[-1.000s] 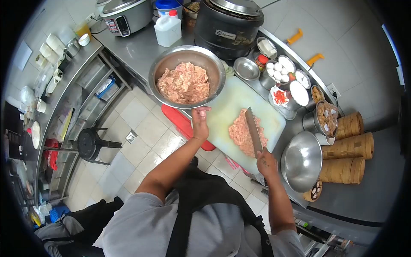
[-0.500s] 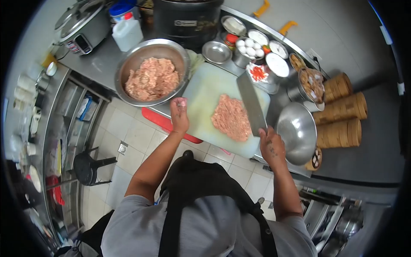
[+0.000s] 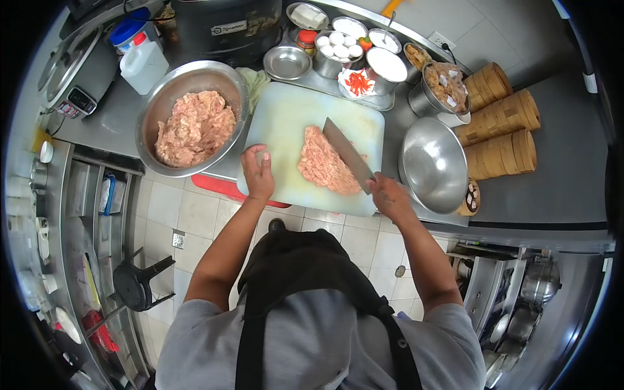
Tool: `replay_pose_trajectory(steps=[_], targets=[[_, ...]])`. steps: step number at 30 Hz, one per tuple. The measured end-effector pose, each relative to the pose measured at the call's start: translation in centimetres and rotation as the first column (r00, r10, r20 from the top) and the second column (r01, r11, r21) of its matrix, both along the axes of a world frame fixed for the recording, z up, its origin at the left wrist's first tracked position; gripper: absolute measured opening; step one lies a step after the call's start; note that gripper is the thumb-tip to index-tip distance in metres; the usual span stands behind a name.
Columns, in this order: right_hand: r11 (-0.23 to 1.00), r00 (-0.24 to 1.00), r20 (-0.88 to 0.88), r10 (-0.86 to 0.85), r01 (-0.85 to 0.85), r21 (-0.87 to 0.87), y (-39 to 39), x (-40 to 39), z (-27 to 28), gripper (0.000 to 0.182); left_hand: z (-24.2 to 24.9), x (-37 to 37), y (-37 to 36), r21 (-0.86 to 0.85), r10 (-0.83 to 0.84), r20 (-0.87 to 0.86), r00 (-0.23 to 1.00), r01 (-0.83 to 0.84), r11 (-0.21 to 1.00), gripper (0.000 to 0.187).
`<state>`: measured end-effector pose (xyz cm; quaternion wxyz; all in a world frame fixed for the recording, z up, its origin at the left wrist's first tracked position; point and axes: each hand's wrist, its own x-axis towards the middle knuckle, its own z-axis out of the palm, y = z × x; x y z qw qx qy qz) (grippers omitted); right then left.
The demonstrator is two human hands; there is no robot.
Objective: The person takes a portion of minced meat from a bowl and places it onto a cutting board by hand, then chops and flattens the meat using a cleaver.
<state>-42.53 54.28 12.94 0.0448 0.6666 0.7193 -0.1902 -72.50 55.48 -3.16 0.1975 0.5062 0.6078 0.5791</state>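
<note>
My right hand (image 3: pixel 392 197) is closed round the handle of a cleaver (image 3: pixel 349 155). The blade slants across the right side of a flattened patch of minced meat (image 3: pixel 325 166), with small bits beyond it. Beneath lies a pale cutting board (image 3: pixel 279 120). At the board's left edge is my left hand (image 3: pixel 258 172), thumb apart from the curled fingers, with nothing seen in it. A steel bowl (image 3: pixel 148 120) to the left holds a large mound of minced meat (image 3: pixel 197 127).
Right of the board stand an empty steel bowl (image 3: pixel 434 166) and bamboo steamers (image 3: pixel 497 120). Behind it are a pot of eggs (image 3: pixel 338 62), sliced red pieces (image 3: pixel 359 82) and a small steel dish (image 3: pixel 287 63). A white jug (image 3: pixel 143 68) and a black stool (image 3: pixel 133 286) are on the left.
The cleaver has come down from a more upright pose onto the meat's right side, which now looks narrower. My left hand stays by the board's left edge. The view has shifted.
</note>
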Motion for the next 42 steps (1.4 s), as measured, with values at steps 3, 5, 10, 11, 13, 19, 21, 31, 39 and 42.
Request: replay_pose_trajectory(steps=[3,5,10,11,13,19,21,31,39,42], targets=[[0.986,0.961,-0.226,-0.159,0.167,0.016,-2.0,3.8,0.8,0.035,1.3,-0.1,0.6,0.037,-0.069,-0.188,0.980,0.077,0.996,0.031],[0.885,0.767,-0.441,-0.466,0.402,-0.235,-3.8,4.5,2.7,0.040,2.4,1.2,2.1,0.015,-0.212,-0.082,0.974,0.214,0.977,0.031],[0.685,0.362,-0.627,-0.690,0.607,-0.403,-9.1,7.4,-3.4,0.040,2.6,5.5,6.9,-0.032,-0.385,-0.007,0.923,0.385,0.922,0.031],[0.692,0.361,-0.630,-0.688,0.587,-0.420,-9.6,7.8,-4.6,0.038,2.1,6.0,7.4,-0.048,-0.389,0.015,0.921,0.389,0.920,0.032],[0.693,0.322,-0.657,-0.682,0.574,-0.437,-9.8,6.4,-5.2,0.038,0.8,6.8,8.2,-0.083,-0.401,0.052,0.915,0.404,0.911,0.033],[0.634,0.234,-0.656,-0.717,0.610,-0.475,-11.3,4.5,-6.2,0.034,0.1,6.2,6.7,-0.074,-0.422,0.129,0.897,0.433,0.898,0.038],[0.625,0.199,-0.656,-0.728,0.586,-0.516,-11.7,4.9,-6.5,0.035,0.0,6.1,6.1,-0.046,-0.417,0.181,0.890,0.432,0.901,0.039],[0.839,0.555,-0.638,-0.533,0.444,-0.315,-4.0,-0.6,-4.8,0.032,-1.1,6.9,5.1,0.017,-0.365,0.240,0.900,0.372,0.928,0.041],[0.965,0.991,0.001,0.134,-0.131,0.228,-3.2,-7.2,-2.5,0.019,3.0,7.8,2.7,-0.021,-0.293,0.413,0.862,0.330,0.944,0.050],[0.977,0.998,-0.018,0.058,-0.053,0.208,-3.3,-6.8,1.2,0.018,2.3,7.9,2.9,-0.026,-0.211,0.331,0.920,0.232,0.972,0.050]])
